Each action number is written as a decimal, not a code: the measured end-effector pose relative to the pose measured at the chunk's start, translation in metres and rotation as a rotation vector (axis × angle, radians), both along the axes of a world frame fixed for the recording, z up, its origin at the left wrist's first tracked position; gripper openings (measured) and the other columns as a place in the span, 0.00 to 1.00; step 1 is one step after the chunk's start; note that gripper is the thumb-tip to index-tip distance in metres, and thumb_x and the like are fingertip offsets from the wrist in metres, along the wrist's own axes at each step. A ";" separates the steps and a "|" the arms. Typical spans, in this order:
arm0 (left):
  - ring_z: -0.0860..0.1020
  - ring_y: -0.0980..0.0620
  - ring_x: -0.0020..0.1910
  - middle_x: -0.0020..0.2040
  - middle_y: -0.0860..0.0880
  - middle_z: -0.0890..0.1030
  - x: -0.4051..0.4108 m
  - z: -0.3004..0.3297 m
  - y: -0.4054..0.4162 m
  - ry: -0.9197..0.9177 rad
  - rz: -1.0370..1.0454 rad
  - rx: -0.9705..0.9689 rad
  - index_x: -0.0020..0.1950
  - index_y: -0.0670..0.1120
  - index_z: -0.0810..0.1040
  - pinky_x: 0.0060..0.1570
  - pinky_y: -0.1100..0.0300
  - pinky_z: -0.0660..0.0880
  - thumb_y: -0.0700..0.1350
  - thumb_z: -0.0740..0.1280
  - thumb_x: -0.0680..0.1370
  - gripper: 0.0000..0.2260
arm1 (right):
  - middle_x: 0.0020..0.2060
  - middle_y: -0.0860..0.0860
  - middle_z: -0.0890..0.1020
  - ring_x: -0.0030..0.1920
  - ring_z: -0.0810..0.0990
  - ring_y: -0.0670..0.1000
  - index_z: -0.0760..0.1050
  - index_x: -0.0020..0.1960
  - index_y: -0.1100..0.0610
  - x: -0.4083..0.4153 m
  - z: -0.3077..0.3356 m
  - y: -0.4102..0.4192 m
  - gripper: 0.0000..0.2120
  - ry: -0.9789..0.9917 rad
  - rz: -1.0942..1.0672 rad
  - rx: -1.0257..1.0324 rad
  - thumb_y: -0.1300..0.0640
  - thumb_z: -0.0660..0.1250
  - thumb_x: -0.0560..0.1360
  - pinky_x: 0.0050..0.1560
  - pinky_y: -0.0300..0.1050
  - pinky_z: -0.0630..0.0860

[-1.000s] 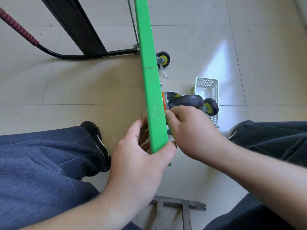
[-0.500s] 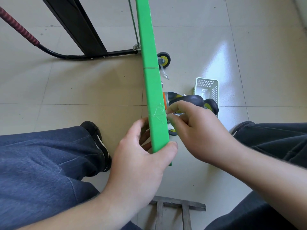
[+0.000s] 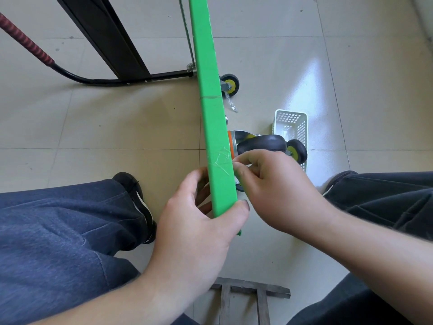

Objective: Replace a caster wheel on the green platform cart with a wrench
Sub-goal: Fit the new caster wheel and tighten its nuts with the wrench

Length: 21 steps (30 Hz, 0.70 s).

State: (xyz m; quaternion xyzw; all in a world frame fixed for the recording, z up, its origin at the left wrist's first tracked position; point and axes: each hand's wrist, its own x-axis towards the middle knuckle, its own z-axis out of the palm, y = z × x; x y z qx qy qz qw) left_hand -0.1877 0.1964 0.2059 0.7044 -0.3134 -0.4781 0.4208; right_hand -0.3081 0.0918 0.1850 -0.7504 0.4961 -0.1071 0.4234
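The left hand (image 3: 199, 221) is gripping the near end of the green cart (image 3: 212, 118), standing on edge. The right hand (image 3: 274, 186) is pinching, fingers narrow, beside the black wheel (image 3: 262, 143) just right of the cart.

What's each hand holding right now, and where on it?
The left hand grips the green platform cart by the near end of its upturned deck edge. The right hand pinches at the caster mount; what its fingertips hold is hidden.
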 end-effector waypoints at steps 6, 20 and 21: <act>0.86 0.55 0.46 0.49 0.56 0.87 0.000 0.000 0.000 0.004 0.003 -0.010 0.57 0.53 0.82 0.48 0.56 0.83 0.39 0.75 0.73 0.15 | 0.28 0.53 0.78 0.30 0.72 0.54 0.80 0.42 0.60 0.007 0.004 -0.001 0.17 0.050 0.005 0.048 0.52 0.61 0.83 0.33 0.46 0.69; 0.86 0.55 0.46 0.49 0.57 0.87 0.000 -0.003 0.000 -0.015 -0.008 -0.006 0.58 0.53 0.82 0.46 0.61 0.83 0.37 0.75 0.73 0.16 | 0.22 0.49 0.67 0.26 0.64 0.53 0.64 0.31 0.56 0.005 0.015 -0.007 0.24 0.165 -0.003 -0.098 0.45 0.61 0.82 0.28 0.48 0.63; 0.86 0.55 0.46 0.49 0.58 0.87 0.000 -0.003 0.000 -0.015 -0.006 -0.007 0.57 0.52 0.82 0.45 0.62 0.83 0.37 0.75 0.73 0.16 | 0.24 0.49 0.71 0.28 0.69 0.54 0.68 0.33 0.55 0.004 0.018 -0.009 0.22 0.177 -0.013 -0.176 0.44 0.60 0.81 0.30 0.49 0.67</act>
